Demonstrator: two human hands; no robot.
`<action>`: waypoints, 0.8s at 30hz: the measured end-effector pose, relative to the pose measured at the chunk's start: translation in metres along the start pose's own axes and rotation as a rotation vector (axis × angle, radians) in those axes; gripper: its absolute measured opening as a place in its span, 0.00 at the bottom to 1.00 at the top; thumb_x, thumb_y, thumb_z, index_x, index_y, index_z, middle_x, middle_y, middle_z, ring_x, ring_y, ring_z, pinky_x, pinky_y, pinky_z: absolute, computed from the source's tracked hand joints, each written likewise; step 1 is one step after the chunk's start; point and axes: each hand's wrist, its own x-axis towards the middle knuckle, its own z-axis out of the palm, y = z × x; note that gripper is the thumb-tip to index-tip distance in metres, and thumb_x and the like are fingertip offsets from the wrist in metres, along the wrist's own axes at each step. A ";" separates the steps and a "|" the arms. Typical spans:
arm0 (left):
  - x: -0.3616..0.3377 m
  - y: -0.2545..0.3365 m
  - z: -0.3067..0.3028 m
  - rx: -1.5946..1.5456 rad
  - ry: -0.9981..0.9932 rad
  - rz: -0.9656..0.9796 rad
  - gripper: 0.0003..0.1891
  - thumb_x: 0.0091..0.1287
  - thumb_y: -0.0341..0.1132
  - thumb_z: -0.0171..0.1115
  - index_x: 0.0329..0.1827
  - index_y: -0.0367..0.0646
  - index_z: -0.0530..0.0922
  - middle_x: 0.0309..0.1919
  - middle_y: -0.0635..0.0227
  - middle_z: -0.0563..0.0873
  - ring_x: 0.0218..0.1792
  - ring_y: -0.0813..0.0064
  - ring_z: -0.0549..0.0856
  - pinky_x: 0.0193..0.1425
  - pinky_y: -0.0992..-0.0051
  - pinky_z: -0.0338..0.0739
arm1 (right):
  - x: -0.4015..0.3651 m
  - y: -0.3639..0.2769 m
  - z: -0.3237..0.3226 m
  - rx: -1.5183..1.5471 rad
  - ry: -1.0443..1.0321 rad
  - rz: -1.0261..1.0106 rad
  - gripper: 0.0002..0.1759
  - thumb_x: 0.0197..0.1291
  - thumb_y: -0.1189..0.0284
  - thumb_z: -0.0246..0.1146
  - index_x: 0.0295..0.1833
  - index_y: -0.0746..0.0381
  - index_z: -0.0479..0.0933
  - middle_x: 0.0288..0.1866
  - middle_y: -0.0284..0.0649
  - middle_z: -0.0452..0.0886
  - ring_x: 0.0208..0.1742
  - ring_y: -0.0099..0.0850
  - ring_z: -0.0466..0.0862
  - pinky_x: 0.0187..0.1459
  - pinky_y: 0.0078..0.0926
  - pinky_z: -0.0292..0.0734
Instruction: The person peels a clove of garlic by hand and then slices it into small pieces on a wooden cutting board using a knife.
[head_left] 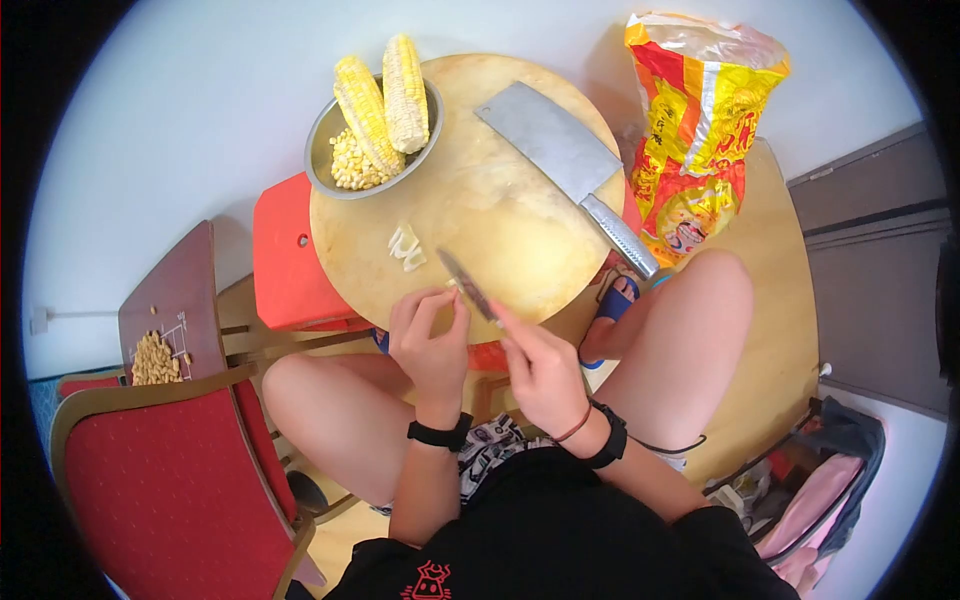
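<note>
My right hand is closed round the handle of a small knife, its blade pointing up and left over the round wooden chopping board. Pinched between the fingertips of my left hand is a small pale piece, possibly a garlic clove, close to the blade. Several whitish slivers lie on the board just beyond my left hand. A large cleaver rests on the board's far right, its metal handle sticking out over the edge.
A metal bowl holds two corn cobs and loose kernels at the board's far left. A red stool stands beneath. An open yellow-red bag stands right. Peanuts lie on a brown surface near a red chair.
</note>
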 end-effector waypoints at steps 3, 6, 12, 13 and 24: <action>-0.001 0.000 -0.001 0.007 -0.010 -0.004 0.06 0.61 0.23 0.76 0.40 0.38 0.90 0.40 0.61 0.91 0.44 0.61 0.90 0.53 0.66 0.83 | 0.000 0.002 -0.002 -0.065 -0.116 0.032 0.30 0.70 0.83 0.62 0.77 0.61 0.77 0.43 0.58 0.86 0.44 0.56 0.89 0.47 0.46 0.84; -0.001 -0.002 0.000 0.005 -0.005 0.003 0.06 0.61 0.23 0.77 0.40 0.39 0.90 0.40 0.63 0.91 0.44 0.61 0.89 0.52 0.66 0.83 | -0.003 0.004 0.000 -0.028 -0.079 0.031 0.30 0.69 0.83 0.62 0.77 0.61 0.77 0.44 0.59 0.86 0.44 0.56 0.89 0.47 0.47 0.85; -0.004 -0.005 0.002 0.004 0.012 -0.006 0.07 0.60 0.24 0.78 0.40 0.41 0.91 0.40 0.64 0.91 0.45 0.61 0.89 0.53 0.65 0.83 | -0.002 0.003 0.000 -0.051 -0.077 -0.015 0.30 0.69 0.84 0.61 0.77 0.62 0.77 0.43 0.58 0.86 0.43 0.56 0.88 0.46 0.47 0.84; -0.003 -0.006 0.001 -0.004 0.013 -0.011 0.07 0.60 0.24 0.78 0.40 0.41 0.91 0.40 0.64 0.91 0.45 0.61 0.89 0.53 0.65 0.83 | -0.002 0.001 -0.001 -0.046 -0.060 -0.009 0.31 0.69 0.84 0.61 0.77 0.61 0.77 0.43 0.58 0.86 0.43 0.56 0.88 0.46 0.47 0.84; -0.001 -0.002 0.000 0.005 -0.009 -0.009 0.05 0.62 0.23 0.76 0.40 0.38 0.91 0.40 0.61 0.91 0.44 0.62 0.90 0.53 0.67 0.83 | 0.000 -0.006 -0.006 -0.084 -0.082 0.014 0.31 0.68 0.84 0.61 0.77 0.62 0.76 0.40 0.56 0.85 0.41 0.56 0.88 0.45 0.49 0.84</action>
